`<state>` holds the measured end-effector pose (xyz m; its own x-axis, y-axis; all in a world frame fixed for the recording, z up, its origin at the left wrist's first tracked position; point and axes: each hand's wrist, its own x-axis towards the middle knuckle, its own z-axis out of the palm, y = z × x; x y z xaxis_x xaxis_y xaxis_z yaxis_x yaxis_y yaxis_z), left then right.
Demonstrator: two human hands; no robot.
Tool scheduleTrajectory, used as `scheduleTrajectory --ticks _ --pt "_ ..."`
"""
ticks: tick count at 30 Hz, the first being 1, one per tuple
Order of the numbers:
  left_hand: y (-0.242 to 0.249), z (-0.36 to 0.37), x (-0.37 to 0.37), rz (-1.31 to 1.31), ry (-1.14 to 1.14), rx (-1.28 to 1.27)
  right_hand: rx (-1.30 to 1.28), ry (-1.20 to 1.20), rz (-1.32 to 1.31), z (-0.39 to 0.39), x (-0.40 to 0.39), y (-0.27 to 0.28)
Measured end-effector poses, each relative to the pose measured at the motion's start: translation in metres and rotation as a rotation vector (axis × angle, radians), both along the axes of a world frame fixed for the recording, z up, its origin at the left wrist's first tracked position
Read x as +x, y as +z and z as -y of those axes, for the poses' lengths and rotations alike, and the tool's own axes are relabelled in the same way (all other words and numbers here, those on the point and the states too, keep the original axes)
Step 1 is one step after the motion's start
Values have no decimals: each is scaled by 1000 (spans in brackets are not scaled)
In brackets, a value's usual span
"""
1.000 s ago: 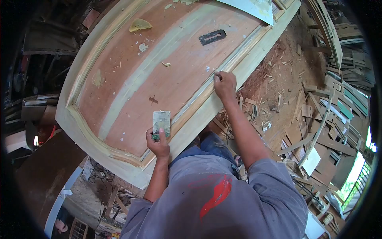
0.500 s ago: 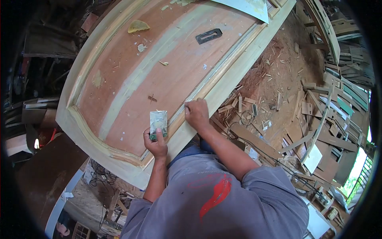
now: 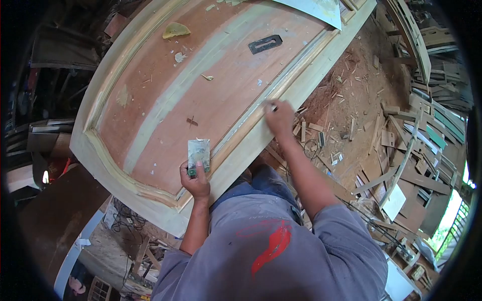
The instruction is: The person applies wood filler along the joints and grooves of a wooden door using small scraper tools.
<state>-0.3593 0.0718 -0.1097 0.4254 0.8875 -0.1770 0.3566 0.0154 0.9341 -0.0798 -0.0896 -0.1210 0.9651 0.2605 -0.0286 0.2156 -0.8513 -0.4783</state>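
A large wooden door panel (image 3: pixel 173 133) with a raised moulding (image 3: pixel 233 144) around its edge lies in front of me. In my left hand (image 3: pixel 197 183) is a small, flat rectangular plate (image 3: pixel 199 149), smeared with pale paste and greenish at its lower end; the thumb presses on its face. Farther along the near moulding is my right hand (image 3: pixel 280 120), its fingers curled together at the moulding. Whatever it grips is hidden. A pale strip of filler or tape runs down the reddish panel.
On the panel lie a black slotted plate (image 3: pixel 265 44), a yellowish curved piece (image 3: pixel 176 30), a small brown cross-shaped piece (image 3: pixel 192 121) and crumbs. A white sheet (image 3: pixel 316 11) covers the far end. Wood offcuts (image 3: pixel 314 128) litter the floor at right.
My right hand has slid away from me along the moulding, up and to the right. The left hand with its plate stays almost where it was.
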Motion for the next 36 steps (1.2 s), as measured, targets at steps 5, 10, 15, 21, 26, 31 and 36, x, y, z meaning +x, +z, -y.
scheduleTrajectory --ticks 5,10,15,21,26,31,36 --pt "-3 5 -4 33 39 -54 9 -30 111 16 88 -11" --pt "-5 6 -7 18 51 -42 1 2 86 18 106 -19" --pt "-4 7 -7 17 63 -41 -48 126 135 9 90 -14" --pt "2 7 -2 27 54 -49 -30 283 106 -9 36 -6" --pt "-2 6 -3 20 44 -13 69 313 69 -26 -24 -9" --pt "-1 4 -4 5 29 5 103 355 -29 -43 -76 1" --pt "6 1 -2 4 18 29 105 429 -120 -60 -129 5"
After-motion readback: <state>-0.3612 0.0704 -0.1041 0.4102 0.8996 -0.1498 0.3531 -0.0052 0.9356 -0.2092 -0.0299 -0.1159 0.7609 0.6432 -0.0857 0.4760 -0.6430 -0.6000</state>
